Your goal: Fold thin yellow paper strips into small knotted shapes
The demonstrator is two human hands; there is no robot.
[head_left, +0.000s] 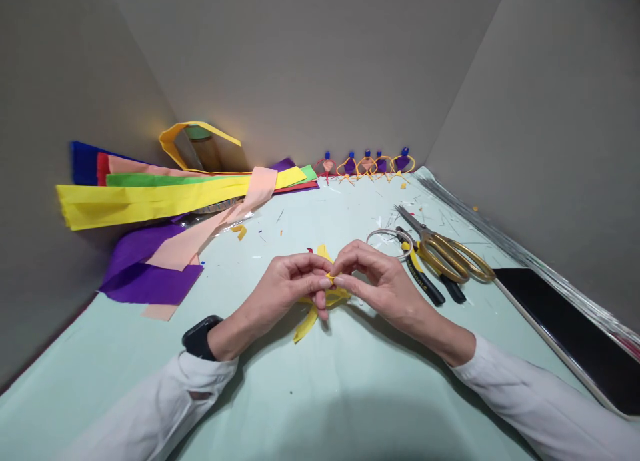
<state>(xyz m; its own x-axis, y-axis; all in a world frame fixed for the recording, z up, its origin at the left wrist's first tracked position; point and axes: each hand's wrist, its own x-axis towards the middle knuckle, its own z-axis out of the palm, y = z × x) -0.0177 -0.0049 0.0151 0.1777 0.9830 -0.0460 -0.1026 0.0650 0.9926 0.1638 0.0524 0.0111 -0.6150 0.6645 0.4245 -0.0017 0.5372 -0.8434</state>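
Above the middle of the table, my left hand (295,278) and my right hand (373,274) meet fingertip to fingertip. Both pinch a small folded piece of yellow crepe paper (331,278); the fingers hide most of it. Beneath them lie more yellow paper strips (306,325), one tail reaching toward me. A scrap of red shows just behind my left fingers. Right beyond my right hand is a silvery wire ring (383,232), partly over a pair of black and yellow pliers (423,278).
Scissors (445,254) with gold handles lie at right, beside a dark-screened tablet or phone (575,334) and a bundle of wires (500,238). Coloured paper strips (150,204) and a purple sheet (145,264) fill the left. Several small paper-and-wire figures (367,163) lean against the back wall.
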